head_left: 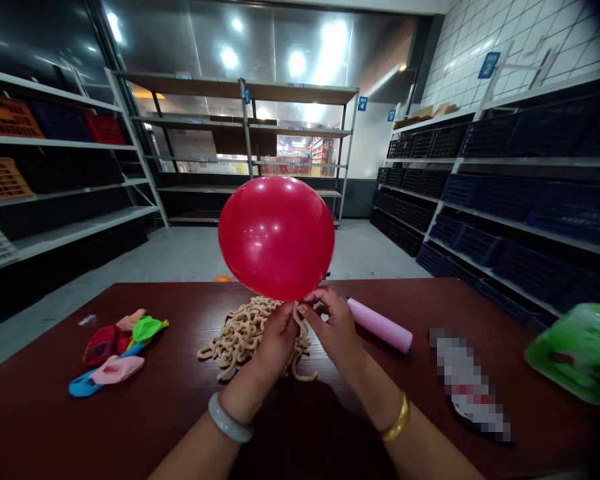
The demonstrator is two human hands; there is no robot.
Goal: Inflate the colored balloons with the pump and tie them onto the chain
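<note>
A blown-up red balloon (277, 237) stands above the table with its neck pointing down between my hands. My left hand (279, 337) is closed around the neck. Thumb and fingers of my right hand (335, 327) are bent together at the same spot, pinching a beige cord (301, 320) close under the balloon. The fingertips partly hide the neck, so I cannot see whether the cord goes round it. Behind and below my left hand lies a loose heap of thick beige cord (245, 333), with one end curling out on the table.
Limp balloons (113, 353) in several colours lie at the left of the dark red table (180, 427). To the right are a pink cylinder (380, 325), a blurred-out object (467, 383) and a green plastic pack (577, 353). Shelves (300, 130) with crates stand around.
</note>
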